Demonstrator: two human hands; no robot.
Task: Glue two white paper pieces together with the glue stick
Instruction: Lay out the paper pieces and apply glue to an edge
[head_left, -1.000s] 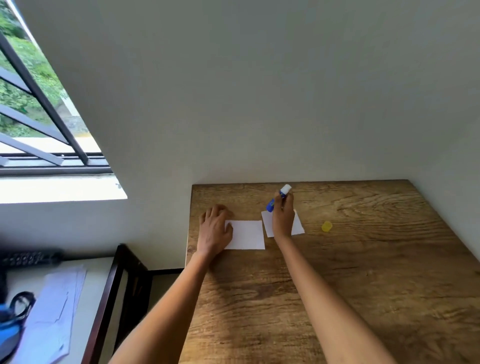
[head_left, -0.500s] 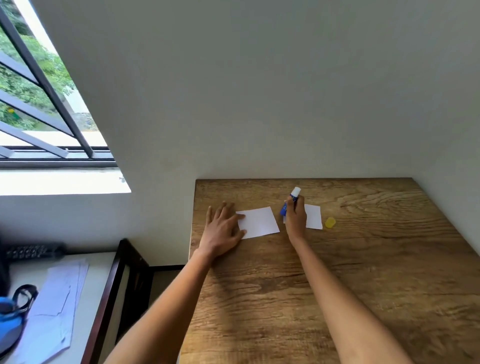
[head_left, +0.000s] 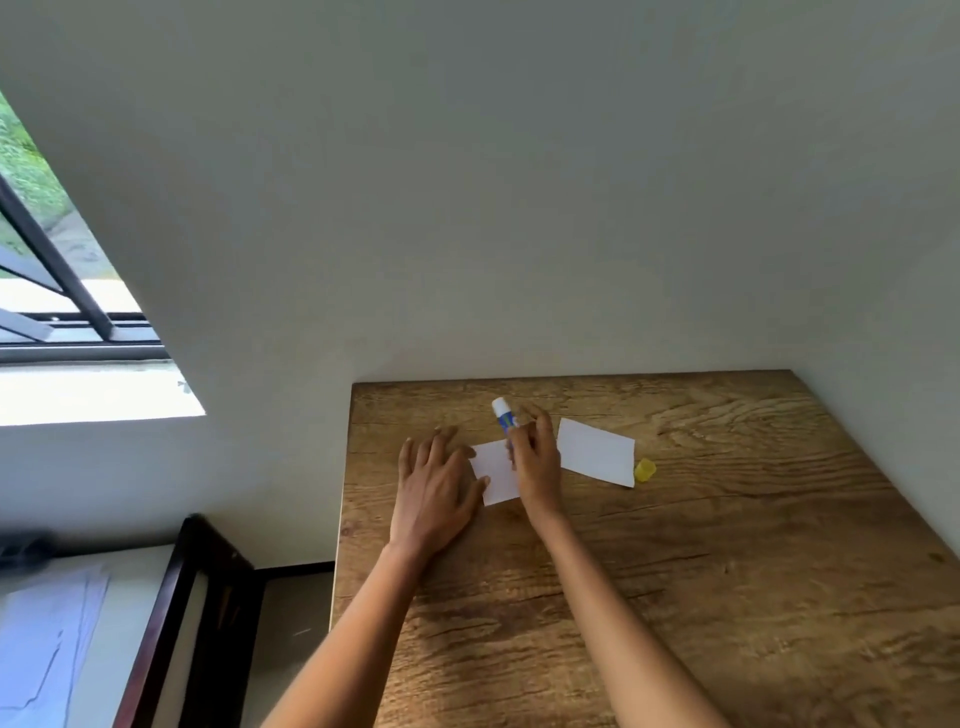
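Two white paper pieces lie on the wooden table (head_left: 675, 597). The left paper (head_left: 496, 470) is pinned at its left edge by my left hand (head_left: 436, 488), lying flat with fingers spread. My right hand (head_left: 535, 457) is over this paper's right part and grips a blue and white glue stick (head_left: 504, 413), tilted with its white end up and away from me; its lower tip is hidden by my fingers. The right paper (head_left: 597, 452) lies free beside my right hand. The glue stick's yellow cap (head_left: 645, 469) sits at that paper's right edge.
The table's far edge meets a white wall. Past its left edge are a dark wooden chair frame (head_left: 176, 613) and a lower white surface with loose papers (head_left: 47, 639). A barred window (head_left: 57, 291) is at the left.
My right hand moved with the glue stick from the right paper over to the left paper. My left hand stayed flat on the left paper. The view shifted to the right.
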